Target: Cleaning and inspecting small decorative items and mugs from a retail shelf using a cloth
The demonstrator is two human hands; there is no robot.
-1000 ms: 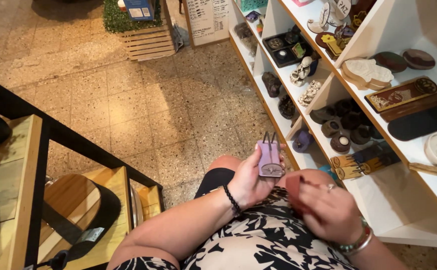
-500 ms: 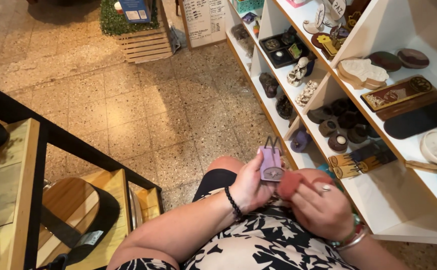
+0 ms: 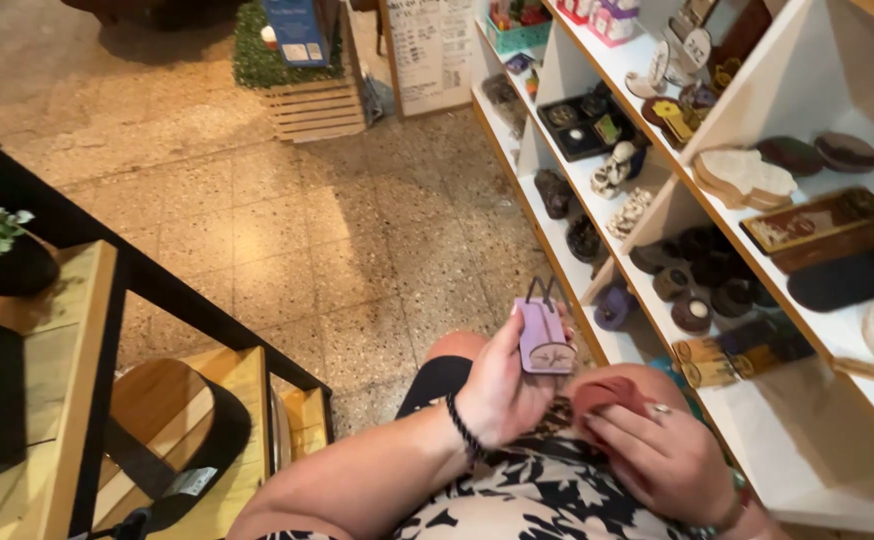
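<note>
Beside the white shelves (image 3: 597,260), the left hand (image 3: 502,385) pinches a small lilac tag (image 3: 544,338) (dark cord loop on top) by its edges; probably light, stiff, chippable. The right hand (image 3: 662,455) cups a reddish disc (image 3: 607,395).

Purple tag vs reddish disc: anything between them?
Nothing solid. In the head view the purple tag in the left hand sits just above the reddish disc under the right hand; only patterned fabric shows behind.

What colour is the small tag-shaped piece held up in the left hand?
Pale purple tag with a dark cord loop, held in the left hand; head view.
</note>
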